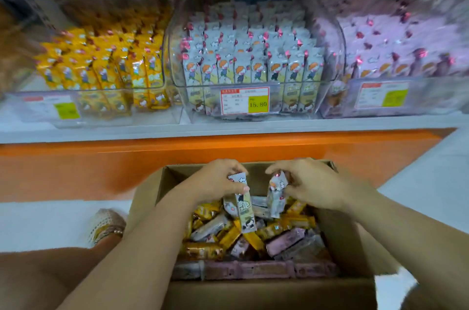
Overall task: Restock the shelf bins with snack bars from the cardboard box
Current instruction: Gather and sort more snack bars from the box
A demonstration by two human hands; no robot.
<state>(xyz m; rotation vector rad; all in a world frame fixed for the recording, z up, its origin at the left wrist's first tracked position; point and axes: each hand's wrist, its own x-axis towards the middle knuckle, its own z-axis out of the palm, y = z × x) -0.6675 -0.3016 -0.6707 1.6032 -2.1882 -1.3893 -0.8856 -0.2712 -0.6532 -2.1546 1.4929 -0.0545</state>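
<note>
An open cardboard box (pixel 274 294) stands on the floor below the shelf, with several yellow, white and purple snack bars mixed inside. My left hand (pixel 215 182) pinches a white snack bar (pixel 243 205) upright above the pile. My right hand (pixel 312 185) holds a second white snack bar (pixel 276 195) by its top end. On the shelf above stand three clear bins: a yellow-bar bin (pixel 106 104), a white-bar bin (pixel 291 98) in the middle and a purple-bar bin (pixel 418 98) on the right. All three are packed with upright bars.
An orange shelf base (pixel 228 152) runs below the white shelf edge. Price tags (pixel 245 101) hang on the bin fronts. A sandalled foot (pixel 106 226) rests on the pale floor left of the box. More bins, blurred, stand on the tier above.
</note>
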